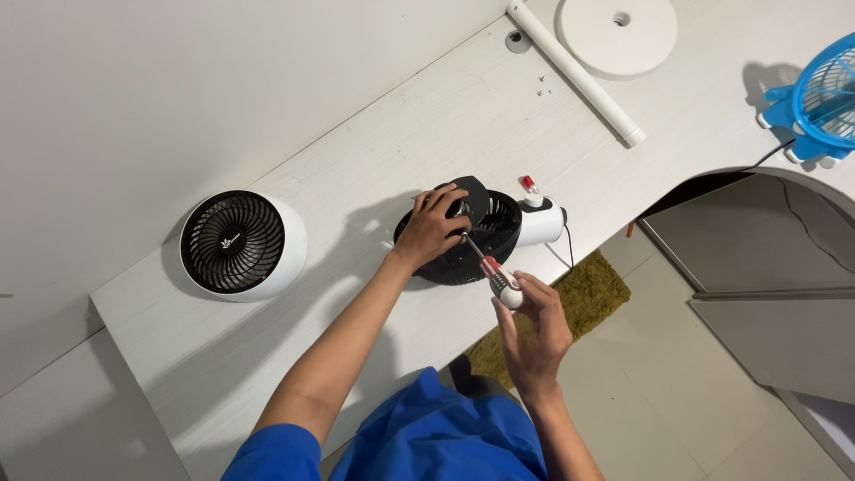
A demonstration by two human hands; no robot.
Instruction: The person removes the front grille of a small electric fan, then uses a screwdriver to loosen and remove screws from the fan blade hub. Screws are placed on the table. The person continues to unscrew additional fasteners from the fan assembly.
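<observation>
We see our left hand (434, 224) spread over the top of a black fan housing (463, 240) that lies on the white table (374, 169), fingers curled down on its dark centre cap and holding it steady. Our right hand (534, 330) sits just below and to the right of it, fingers closed around the red, white and black handle of a screwdriver (492, 273). The thin shaft runs up and to the left from that hand, and its tip meets the housing right beside the left hand's fingertips. Just past the left hand, touching the far right side of the housing, is a white motor body (541, 220) with a small red part on top and a dark cable leaving it.

Well to the left of our left hand a second round fan (242, 243), white-shelled with a black grille, rests on the table. Far above the right hand lie a white pole (574, 73) and a white round base (616, 34), with a few tiny screws (542, 85) near the pole. At the far right edge stands a blue fan (824, 98). Below the right hand, a green mat (579, 298) lies on the floor.
</observation>
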